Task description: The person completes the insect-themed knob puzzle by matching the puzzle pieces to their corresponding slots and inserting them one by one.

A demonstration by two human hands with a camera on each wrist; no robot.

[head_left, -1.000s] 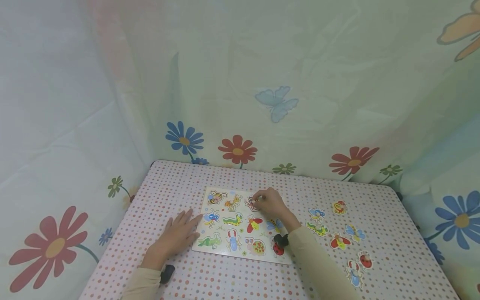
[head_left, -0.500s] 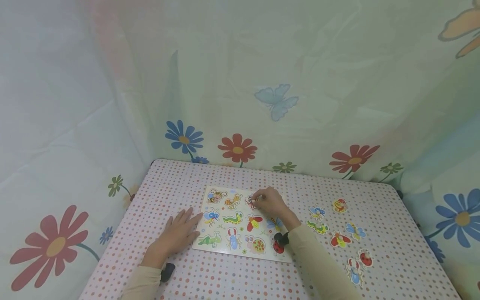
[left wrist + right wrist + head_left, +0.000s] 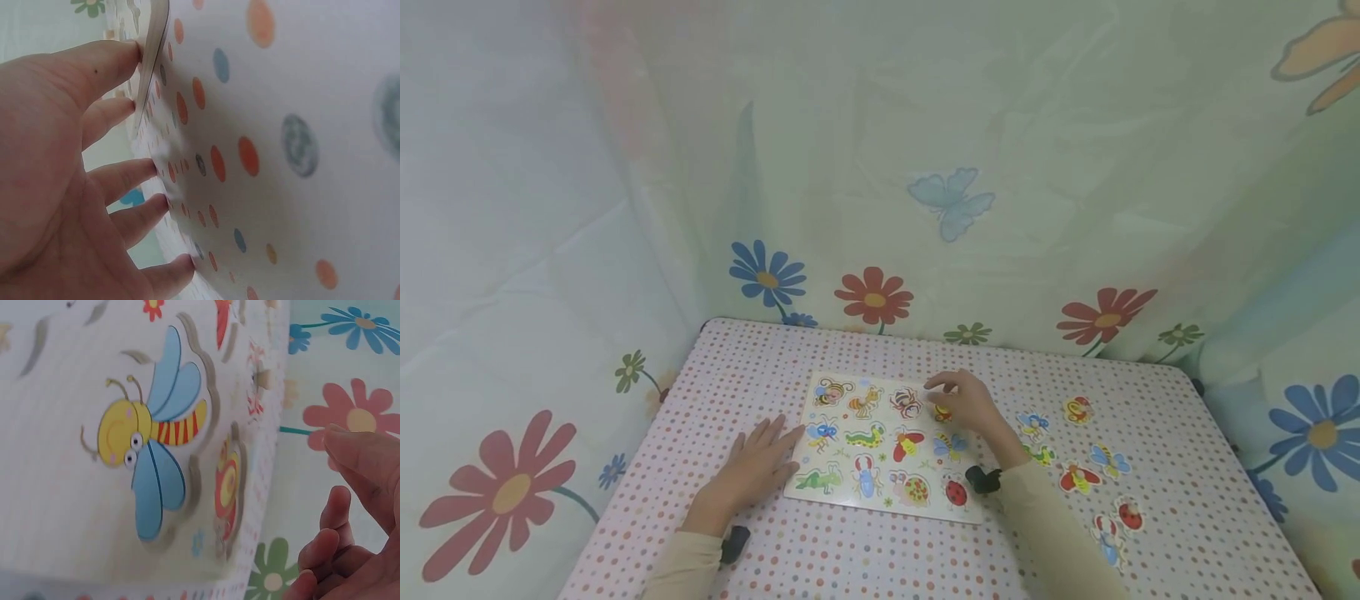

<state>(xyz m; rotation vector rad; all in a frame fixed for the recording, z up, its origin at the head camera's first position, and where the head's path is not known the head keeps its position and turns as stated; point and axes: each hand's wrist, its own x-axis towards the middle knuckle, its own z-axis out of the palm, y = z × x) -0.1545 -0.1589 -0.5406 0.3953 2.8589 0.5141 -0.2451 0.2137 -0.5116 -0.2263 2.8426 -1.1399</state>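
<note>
A puzzle board (image 3: pixel 940 510) printed with insects lies on the table. My left hand (image 3: pixel 752 475) is spread at its left edge. In the left wrist view the thumb and forefinger of the left hand (image 3: pixel 62 156) touch the board's edge (image 3: pixel 152 59), while the other fingertips rest on the dotted cloth. My right hand (image 3: pixel 973 408) is over the board's upper right corner, beside the spider piece (image 3: pixel 907 402) in its recess. The right wrist view shows the right hand (image 3: pixel 362 500) holding nothing, its fingers loosely bent, near the board's bee picture (image 3: pixel 165 431).
Loose pieces lie right of the board: a blue insect (image 3: pixel 1034 427), a snail-like yellow and red one (image 3: pixel 1078 410), a partly covered caterpillar (image 3: pixel 1043 455), a red-winged insect (image 3: pixel 1079 479), a blue-winged bee (image 3: pixel 1109 461), a ladybird (image 3: pixel 1130 514) and a beetle (image 3: pixel 1107 540).
My right hand has let go of the spider piece and moved right, uncovering it in the board. The left hand has stayed in place.
</note>
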